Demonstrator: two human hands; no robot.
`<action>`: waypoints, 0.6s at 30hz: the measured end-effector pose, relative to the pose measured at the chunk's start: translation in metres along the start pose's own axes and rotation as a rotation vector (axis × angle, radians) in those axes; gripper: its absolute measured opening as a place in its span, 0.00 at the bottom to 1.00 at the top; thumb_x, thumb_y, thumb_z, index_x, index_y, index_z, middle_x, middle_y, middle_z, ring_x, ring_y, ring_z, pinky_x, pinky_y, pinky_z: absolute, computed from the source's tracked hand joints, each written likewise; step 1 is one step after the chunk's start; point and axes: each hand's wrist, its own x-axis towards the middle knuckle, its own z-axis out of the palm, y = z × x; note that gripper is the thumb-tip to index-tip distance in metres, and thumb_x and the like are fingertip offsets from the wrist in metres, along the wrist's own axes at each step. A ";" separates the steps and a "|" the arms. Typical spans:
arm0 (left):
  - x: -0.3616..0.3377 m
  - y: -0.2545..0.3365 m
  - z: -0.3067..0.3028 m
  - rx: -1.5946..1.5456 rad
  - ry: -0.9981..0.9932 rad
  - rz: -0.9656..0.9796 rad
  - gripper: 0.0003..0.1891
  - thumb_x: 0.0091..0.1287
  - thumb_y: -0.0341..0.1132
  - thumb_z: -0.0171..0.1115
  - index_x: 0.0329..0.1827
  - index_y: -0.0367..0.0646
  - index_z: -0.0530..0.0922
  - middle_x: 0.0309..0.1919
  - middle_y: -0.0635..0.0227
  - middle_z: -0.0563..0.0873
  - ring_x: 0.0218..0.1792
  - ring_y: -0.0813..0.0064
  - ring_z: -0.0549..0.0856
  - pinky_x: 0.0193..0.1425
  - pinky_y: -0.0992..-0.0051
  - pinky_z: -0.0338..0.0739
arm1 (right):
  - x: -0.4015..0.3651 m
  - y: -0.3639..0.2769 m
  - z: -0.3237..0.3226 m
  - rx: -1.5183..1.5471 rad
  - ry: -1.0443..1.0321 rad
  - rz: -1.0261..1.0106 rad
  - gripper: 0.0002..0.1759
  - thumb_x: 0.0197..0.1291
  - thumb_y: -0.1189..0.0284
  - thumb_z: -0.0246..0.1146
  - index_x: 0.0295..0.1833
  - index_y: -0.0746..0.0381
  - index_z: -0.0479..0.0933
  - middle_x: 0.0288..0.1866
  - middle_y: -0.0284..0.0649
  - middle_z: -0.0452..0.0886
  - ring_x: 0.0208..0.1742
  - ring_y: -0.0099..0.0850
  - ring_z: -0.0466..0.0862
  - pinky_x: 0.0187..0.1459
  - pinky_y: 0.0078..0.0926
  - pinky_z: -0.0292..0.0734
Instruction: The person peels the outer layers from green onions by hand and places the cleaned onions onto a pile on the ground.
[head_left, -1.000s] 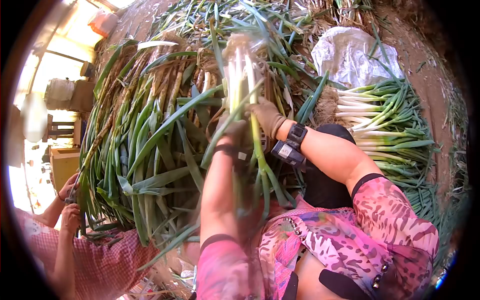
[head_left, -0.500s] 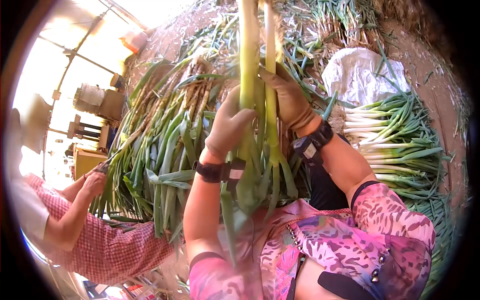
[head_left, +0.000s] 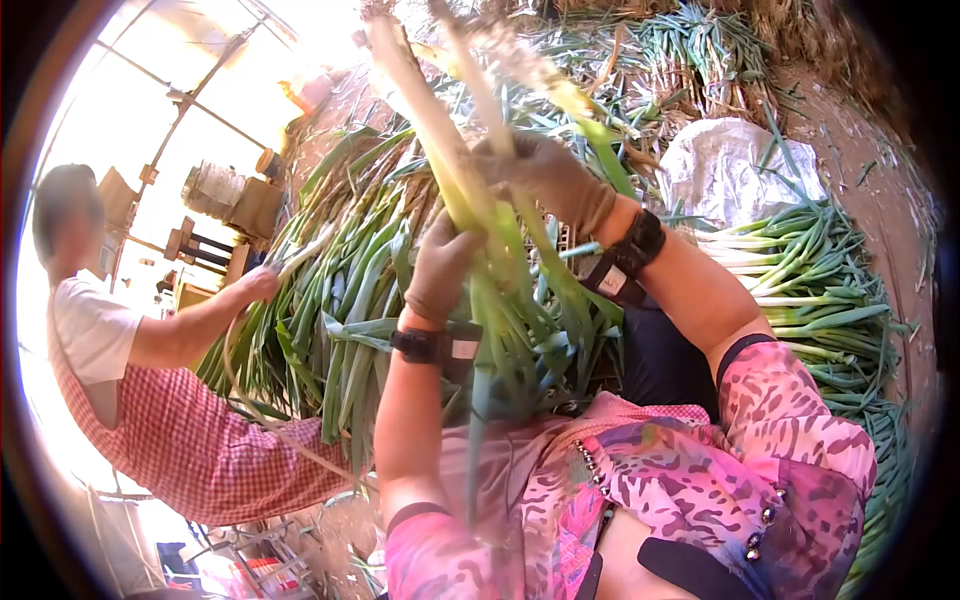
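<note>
My gloved left hand is closed round a thick green onion, whose pale root end tilts up to the left. Its green leaves hang down in front of my lap. My gloved right hand is closed on a thinner green onion stalk beside it, smeared by motion. Just past the right hand, a blurred piece of yellow-green stalk slants across; what holds it I cannot make out.
A heap of untrimmed green onions lies to the left. Cleaned onions with white stems are stacked at right, below a white plastic sack. A co-worker in a checked apron reaches into the heap. Onion bundles lie behind.
The thick onion has tipped from upright to the left, and the stalks have spread apart. My right hand has shifted slightly left. The co-worker has straightened, with the hand now higher at the heap.
</note>
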 end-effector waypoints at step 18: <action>-0.049 -0.075 -0.013 -0.037 0.298 -0.075 0.14 0.71 0.38 0.66 0.52 0.39 0.80 0.33 0.71 0.84 0.34 0.81 0.82 0.39 0.79 0.76 | 0.008 0.014 -0.054 -0.020 0.448 -0.063 0.08 0.67 0.71 0.63 0.42 0.66 0.80 0.30 0.37 0.84 0.24 0.25 0.82 0.23 0.24 0.81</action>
